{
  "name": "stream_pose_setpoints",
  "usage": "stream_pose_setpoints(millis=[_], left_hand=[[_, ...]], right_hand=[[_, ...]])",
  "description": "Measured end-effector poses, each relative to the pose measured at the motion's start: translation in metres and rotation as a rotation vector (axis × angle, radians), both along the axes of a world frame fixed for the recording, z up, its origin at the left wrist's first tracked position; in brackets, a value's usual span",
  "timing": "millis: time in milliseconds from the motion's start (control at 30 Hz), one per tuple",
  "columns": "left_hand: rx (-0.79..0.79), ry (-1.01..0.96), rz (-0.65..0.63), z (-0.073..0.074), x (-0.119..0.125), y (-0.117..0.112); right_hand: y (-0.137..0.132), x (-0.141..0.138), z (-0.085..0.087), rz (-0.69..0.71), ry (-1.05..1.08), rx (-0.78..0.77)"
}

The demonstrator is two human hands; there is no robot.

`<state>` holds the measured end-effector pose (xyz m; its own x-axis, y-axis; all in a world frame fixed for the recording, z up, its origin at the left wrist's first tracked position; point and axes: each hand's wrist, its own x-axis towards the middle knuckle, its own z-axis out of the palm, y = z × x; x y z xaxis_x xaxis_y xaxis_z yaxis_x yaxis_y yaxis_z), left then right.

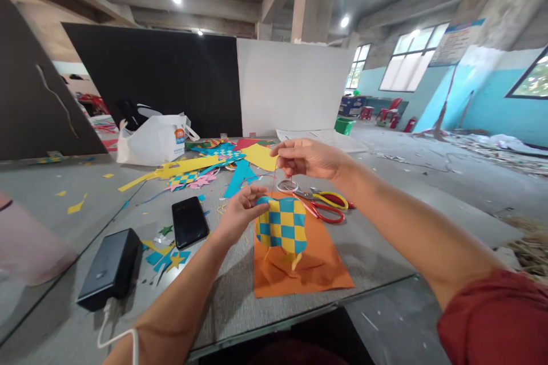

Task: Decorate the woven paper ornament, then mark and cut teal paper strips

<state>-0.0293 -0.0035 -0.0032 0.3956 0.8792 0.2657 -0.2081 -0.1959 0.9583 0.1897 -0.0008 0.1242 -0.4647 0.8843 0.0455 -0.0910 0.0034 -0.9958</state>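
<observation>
A blue and yellow checkered woven paper piece (281, 226) hangs upright above an orange sheet (314, 276). My left hand (246, 208) pinches its upper left corner between thumb and fingers. Higher up, my right hand (306, 158) is closed on a thin red string (274, 179), whose two strands run down to the top edge of the woven piece. Small yellow strips (296, 261) dangle from its lower edge. Just behind lie red-handled scissors (329, 215) and yellow-handled pliers (334, 199), near a white ring-shaped roll (286, 186).
Left on the table are a black phone (190, 221), a dark power bank (110, 268) with a white cable, and foil stars and paper scraps (171, 259). Farther back lie cut coloured papers (240, 177) and a white plastic bag (152, 140). Black and white panels (291, 85) stand behind.
</observation>
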Motion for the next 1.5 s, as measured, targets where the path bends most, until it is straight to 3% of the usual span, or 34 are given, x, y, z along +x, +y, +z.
stream_pose_setpoints(millis=[167, 367, 500, 667, 833, 967, 1100, 1500], left_hand=[[-0.024, -0.096, -0.033, 0.005, -0.003, -0.002], [-0.075, -0.132, -0.039, 0.001, -0.004, 0.000], [-0.224, -0.139, -0.048, -0.001, -0.005, 0.001], [-0.430, -0.356, -0.100, 0.003, -0.011, 0.005], [-0.532, -0.354, -0.224, 0.003, -0.013, 0.005], [-0.507, -0.314, -0.370, 0.001, -0.010, 0.001], [-0.452, -0.260, -0.420, -0.002, -0.007, 0.001], [-0.420, -0.083, -0.319, -0.011, -0.002, 0.003]], right_hand=[[0.000, -0.002, 0.021, -0.007, -0.036, 0.066], [0.003, 0.005, 0.046, -0.036, -0.018, 0.204], [0.002, 0.008, 0.062, -0.048, -0.021, 0.289], [0.001, 0.008, 0.077, -0.112, -0.017, 0.317], [0.003, 0.009, 0.081, -0.150, 0.007, 0.328], [0.003, 0.009, 0.081, -0.180, 0.019, 0.316], [0.002, 0.009, 0.082, -0.206, 0.030, 0.312], [-0.003, 0.015, 0.083, -0.236, -0.006, 0.401]])
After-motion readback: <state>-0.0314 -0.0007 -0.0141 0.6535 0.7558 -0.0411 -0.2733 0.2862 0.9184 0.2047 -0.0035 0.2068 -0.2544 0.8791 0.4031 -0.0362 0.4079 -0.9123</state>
